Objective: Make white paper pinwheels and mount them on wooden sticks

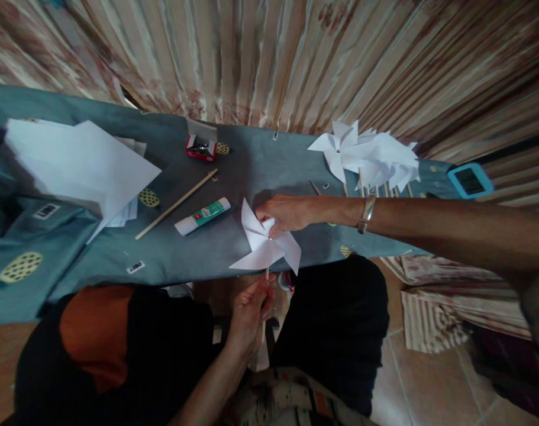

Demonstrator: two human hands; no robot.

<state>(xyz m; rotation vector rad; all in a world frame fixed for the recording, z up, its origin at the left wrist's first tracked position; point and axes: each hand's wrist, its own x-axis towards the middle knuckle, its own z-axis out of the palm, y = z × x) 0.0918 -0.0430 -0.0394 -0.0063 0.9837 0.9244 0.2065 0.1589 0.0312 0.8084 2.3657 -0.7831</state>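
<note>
Pinching a thin wooden stick (266, 273) from below, the left hand (251, 310) has its fingers closed around the shaft just under a white paper pinwheel (265, 242), which sits at the near edge of the table (234, 248), above the person's lap. The right hand (284, 213) reaches in from the right, a bracelet (367, 214) on its wrist, and its fingertips press together on the pinwheel's centre, gripping the folded paper there. One glue stick (202, 216) lies just left of the pinwheel, one loose wooden stick (177, 203) slants beside it, and one small red box (200, 148) (its contents too dark to make out) stands farther back. A stack of white paper sheets (80, 165) covers the left of the blue cloth. At the far right a cluster of finished pinwheels (369, 157) lies bunched, their number uncertain because they overlap, though several sticks show beneath. One blue-framed device (470, 180) rests beyond them.
</note>
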